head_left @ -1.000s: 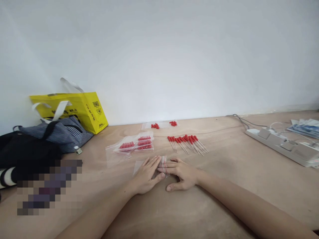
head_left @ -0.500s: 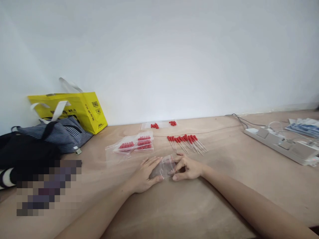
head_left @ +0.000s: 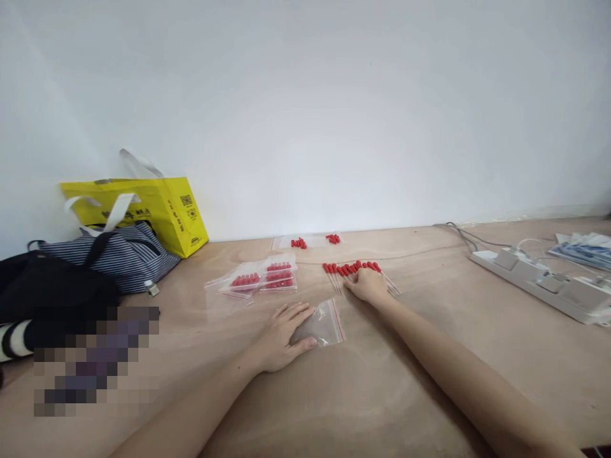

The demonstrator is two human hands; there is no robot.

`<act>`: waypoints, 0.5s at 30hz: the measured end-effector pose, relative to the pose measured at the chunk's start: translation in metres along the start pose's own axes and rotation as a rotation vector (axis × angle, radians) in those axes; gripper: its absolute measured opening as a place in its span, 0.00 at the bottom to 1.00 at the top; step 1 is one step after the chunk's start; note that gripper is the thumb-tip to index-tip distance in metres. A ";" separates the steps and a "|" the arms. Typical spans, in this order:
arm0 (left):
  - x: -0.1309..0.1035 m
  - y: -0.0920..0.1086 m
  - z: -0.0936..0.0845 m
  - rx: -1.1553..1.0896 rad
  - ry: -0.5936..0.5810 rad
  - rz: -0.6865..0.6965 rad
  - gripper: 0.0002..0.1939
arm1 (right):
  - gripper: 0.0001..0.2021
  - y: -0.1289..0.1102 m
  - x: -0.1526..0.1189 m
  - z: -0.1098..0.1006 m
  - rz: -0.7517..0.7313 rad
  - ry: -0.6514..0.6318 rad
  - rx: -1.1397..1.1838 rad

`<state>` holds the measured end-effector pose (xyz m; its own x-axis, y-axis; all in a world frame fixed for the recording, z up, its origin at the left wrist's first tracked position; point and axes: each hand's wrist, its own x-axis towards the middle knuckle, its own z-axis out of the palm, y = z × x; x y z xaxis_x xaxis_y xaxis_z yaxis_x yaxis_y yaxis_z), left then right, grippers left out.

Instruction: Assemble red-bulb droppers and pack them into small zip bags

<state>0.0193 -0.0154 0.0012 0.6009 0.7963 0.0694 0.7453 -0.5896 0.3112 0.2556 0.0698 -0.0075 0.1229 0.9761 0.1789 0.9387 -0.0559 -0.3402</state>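
My left hand (head_left: 285, 340) lies on the table with its fingers stretched out, pressing on the left part of a clear zip bag (head_left: 324, 323). The bag lies flat, its red-lined end pointing right, and nothing shows inside it. Beyond it, a row of red-tipped sticks (head_left: 333, 270) is fanned out on the table. Over the middle of this row is my right hand (head_left: 368, 285), palm down and touching the sticks. Its fingers bend down out of sight, so I cannot see whether they grip one.
Filled zip bags with red tips (head_left: 279, 277) lie left of the sticks. Farther back is another clear bag (head_left: 312, 242) with red-tipped pieces. A power strip (head_left: 534, 283) with cables stands right, near blue-and-white packets (head_left: 580, 248). Yellow (head_left: 184, 219) and striped (head_left: 128, 254) bags stand left.
My right hand has let go of the zip bag's right end and moved forward and right onto the red-tipped sticks. My left hand stays on the bag.
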 end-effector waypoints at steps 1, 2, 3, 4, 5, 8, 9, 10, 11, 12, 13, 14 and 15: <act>0.000 0.000 0.000 0.004 -0.007 -0.002 0.29 | 0.15 -0.003 0.002 0.001 0.019 -0.006 -0.013; 0.000 0.000 0.000 0.007 -0.011 -0.003 0.29 | 0.14 -0.006 0.003 0.002 0.034 -0.010 -0.022; 0.000 0.000 0.000 0.008 -0.012 -0.002 0.29 | 0.14 -0.007 0.004 0.002 0.046 -0.013 -0.027; 0.000 0.000 0.000 0.008 -0.011 0.002 0.29 | 0.13 -0.009 0.005 0.002 0.055 -0.016 -0.029; 0.000 -0.001 0.000 0.006 -0.008 0.006 0.29 | 0.13 -0.009 0.005 0.002 0.063 -0.017 -0.027; -0.001 -0.002 0.001 0.002 0.000 0.017 0.29 | 0.12 -0.008 0.006 0.000 0.075 -0.015 -0.004; -0.001 -0.002 0.001 0.001 0.001 0.018 0.29 | 0.13 -0.007 0.006 -0.001 0.071 -0.013 0.011; -0.001 -0.002 0.001 0.000 0.001 0.017 0.29 | 0.13 -0.006 0.006 -0.003 0.060 -0.012 0.032; -0.001 -0.002 0.001 -0.001 0.001 0.017 0.29 | 0.14 -0.004 0.005 -0.006 0.041 -0.013 0.059; -0.001 -0.002 0.001 -0.002 0.002 0.016 0.29 | 0.16 -0.002 0.004 -0.008 0.015 -0.014 0.090; -0.001 -0.002 0.001 -0.004 0.002 0.015 0.29 | 0.16 0.000 0.002 -0.011 -0.018 -0.016 0.127; -0.001 -0.002 0.001 -0.004 0.002 0.014 0.29 | 0.17 0.003 -0.001 -0.014 -0.054 -0.018 0.164; -0.001 -0.002 0.001 -0.003 0.002 0.011 0.29 | 0.16 0.005 -0.005 -0.015 -0.088 -0.022 0.191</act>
<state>0.0181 -0.0150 -0.0004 0.6087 0.7899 0.0750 0.7375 -0.5981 0.3135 0.2649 0.0610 0.0036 0.0338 0.9799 0.1965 0.8672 0.0690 -0.4931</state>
